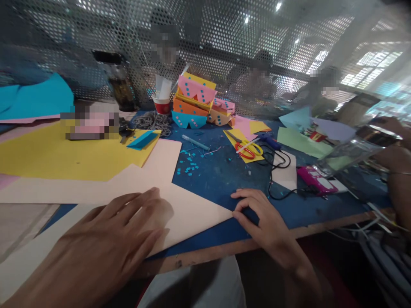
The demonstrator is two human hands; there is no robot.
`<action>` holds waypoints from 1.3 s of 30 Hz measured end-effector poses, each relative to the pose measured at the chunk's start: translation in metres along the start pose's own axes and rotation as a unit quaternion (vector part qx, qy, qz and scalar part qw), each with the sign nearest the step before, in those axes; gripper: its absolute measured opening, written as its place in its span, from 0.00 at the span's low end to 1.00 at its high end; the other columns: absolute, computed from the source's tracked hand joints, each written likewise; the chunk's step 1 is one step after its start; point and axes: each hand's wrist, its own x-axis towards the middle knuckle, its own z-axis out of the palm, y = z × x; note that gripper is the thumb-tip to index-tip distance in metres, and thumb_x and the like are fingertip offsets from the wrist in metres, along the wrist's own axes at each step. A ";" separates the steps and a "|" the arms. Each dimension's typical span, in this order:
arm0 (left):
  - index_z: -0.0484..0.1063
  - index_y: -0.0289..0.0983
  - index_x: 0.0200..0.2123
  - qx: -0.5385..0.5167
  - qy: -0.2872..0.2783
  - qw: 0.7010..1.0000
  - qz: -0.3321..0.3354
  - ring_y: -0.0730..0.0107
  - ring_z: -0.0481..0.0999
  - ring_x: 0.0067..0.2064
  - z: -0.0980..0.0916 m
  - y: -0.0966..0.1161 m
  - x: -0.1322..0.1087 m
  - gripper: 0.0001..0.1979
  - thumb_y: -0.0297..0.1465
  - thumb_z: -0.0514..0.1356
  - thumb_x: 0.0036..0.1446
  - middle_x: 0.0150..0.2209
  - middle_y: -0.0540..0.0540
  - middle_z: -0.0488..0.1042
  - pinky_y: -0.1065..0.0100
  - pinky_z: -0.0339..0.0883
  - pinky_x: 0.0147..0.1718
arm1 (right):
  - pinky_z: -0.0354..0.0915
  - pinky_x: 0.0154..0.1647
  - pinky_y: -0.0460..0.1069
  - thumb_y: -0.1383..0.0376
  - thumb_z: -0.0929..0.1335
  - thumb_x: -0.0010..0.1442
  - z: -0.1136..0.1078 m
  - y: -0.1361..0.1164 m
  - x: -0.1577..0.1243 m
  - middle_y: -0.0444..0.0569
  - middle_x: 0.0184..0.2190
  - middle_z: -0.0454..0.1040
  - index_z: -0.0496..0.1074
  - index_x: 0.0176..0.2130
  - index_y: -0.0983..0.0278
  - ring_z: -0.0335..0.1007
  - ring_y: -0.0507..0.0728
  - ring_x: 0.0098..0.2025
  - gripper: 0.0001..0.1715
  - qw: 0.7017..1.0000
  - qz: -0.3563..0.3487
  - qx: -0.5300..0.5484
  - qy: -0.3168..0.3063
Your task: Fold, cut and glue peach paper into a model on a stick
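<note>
Cream sheet (192,209) looks matt, smth ppr; table edge (212,253) wd; perf'd screen (212,25) mtl.

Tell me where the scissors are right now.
In the head view, the scissors lie right of centre on a small yellow paper, beyond the right hand and just left of the blue corded tool.

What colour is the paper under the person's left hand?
The paper is plain, pale cream with a faint pinkish tinge, seen best in the head view.
</note>
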 end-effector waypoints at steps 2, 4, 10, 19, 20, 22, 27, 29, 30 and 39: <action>0.72 0.56 0.64 -0.001 -0.001 1.000 -0.007 0.42 0.69 0.70 0.001 0.000 0.001 0.21 0.43 0.51 0.72 0.73 0.49 0.67 0.37 0.70 0.60 | 0.66 0.64 0.62 0.64 0.69 0.73 0.000 -0.001 0.000 0.49 0.56 0.78 0.72 0.42 0.56 0.70 0.62 0.63 0.04 1.000 0.004 0.002 0.004; 0.72 0.56 0.64 0.000 0.000 1.000 -0.007 0.40 0.69 0.70 0.002 0.000 0.002 0.21 0.43 0.52 0.72 0.73 0.49 0.68 0.37 0.70 0.60 | 0.67 0.64 0.61 0.64 0.69 0.73 0.000 -0.002 0.000 0.50 0.56 0.78 0.72 0.41 0.56 0.71 0.62 0.63 0.04 1.000 0.005 0.003 0.005; 0.74 0.56 0.60 -0.013 0.003 1.000 -0.011 0.41 0.71 0.69 -0.004 0.006 0.005 0.18 0.43 0.53 0.71 0.71 0.50 0.70 0.37 0.72 0.59 | 0.67 0.63 0.63 0.65 0.68 0.73 0.000 -0.001 -0.001 0.51 0.56 0.78 0.72 0.41 0.56 0.70 0.64 0.64 0.05 1.000 0.006 -0.011 -0.001; 0.74 0.55 0.60 -0.025 0.005 1.000 -0.017 0.43 0.70 0.69 -0.011 0.010 0.005 0.18 0.44 0.52 0.73 0.72 0.51 0.69 0.37 0.69 0.62 | 0.68 0.62 0.64 0.65 0.69 0.72 0.004 0.001 -0.001 0.50 0.55 0.78 0.72 0.40 0.56 0.72 0.65 0.62 0.05 1.000 0.005 -0.019 0.016; 0.73 0.55 0.60 -0.024 0.004 1.000 -0.019 0.44 0.70 0.69 -0.011 0.010 0.005 0.18 0.44 0.52 0.73 0.72 0.51 0.68 0.38 0.70 0.61 | 0.68 0.62 0.64 0.65 0.69 0.72 0.004 0.001 -0.001 0.49 0.55 0.78 0.72 0.40 0.56 0.72 0.65 0.62 0.05 1.000 0.005 -0.020 0.016; 0.73 0.55 0.62 -0.020 0.012 0.999 -0.023 0.46 0.70 0.68 -0.010 0.010 0.004 0.19 0.45 0.53 0.73 0.72 0.51 0.68 0.40 0.70 0.61 | 0.68 0.62 0.64 0.65 0.69 0.72 0.004 0.002 -0.001 0.49 0.55 0.78 0.72 0.40 0.55 0.71 0.65 0.62 0.05 1.000 0.005 -0.021 0.013; 0.71 0.52 0.65 -0.005 0.024 0.999 -0.021 0.46 0.70 0.68 -0.008 0.009 0.003 0.22 0.45 0.53 0.73 0.74 0.48 0.66 0.41 0.68 0.63 | 0.67 0.62 0.65 0.66 0.68 0.72 0.004 0.005 -0.003 0.50 0.56 0.77 0.71 0.40 0.56 0.70 0.65 0.63 0.05 1.000 0.007 -0.023 0.004; 0.71 0.53 0.65 -0.008 0.019 1.000 -0.020 0.47 0.70 0.68 -0.009 0.009 0.003 0.21 0.45 0.52 0.73 0.73 0.49 0.67 0.42 0.69 0.62 | 0.67 0.62 0.65 0.65 0.68 0.72 0.004 0.005 -0.003 0.51 0.56 0.77 0.71 0.40 0.56 0.70 0.65 0.63 0.05 1.000 0.009 -0.025 0.002; 0.71 0.53 0.64 -0.010 0.018 1.000 -0.021 0.47 0.70 0.68 -0.010 0.009 0.004 0.21 0.45 0.52 0.73 0.73 0.49 0.67 0.42 0.69 0.61 | 0.67 0.62 0.65 0.65 0.68 0.72 0.004 0.005 -0.003 0.51 0.56 0.77 0.71 0.40 0.56 0.70 0.65 0.63 0.05 1.000 0.009 -0.027 0.002; 0.71 0.52 0.64 -0.028 0.065 0.997 -0.024 0.46 0.73 0.65 -0.008 0.011 0.004 0.21 0.45 0.53 0.74 0.70 0.48 0.71 0.44 0.69 0.57 | 0.68 0.61 0.63 0.65 0.68 0.71 0.005 0.006 -0.002 0.51 0.55 0.78 0.72 0.40 0.56 0.71 0.65 0.62 0.05 0.999 0.000 -0.050 0.005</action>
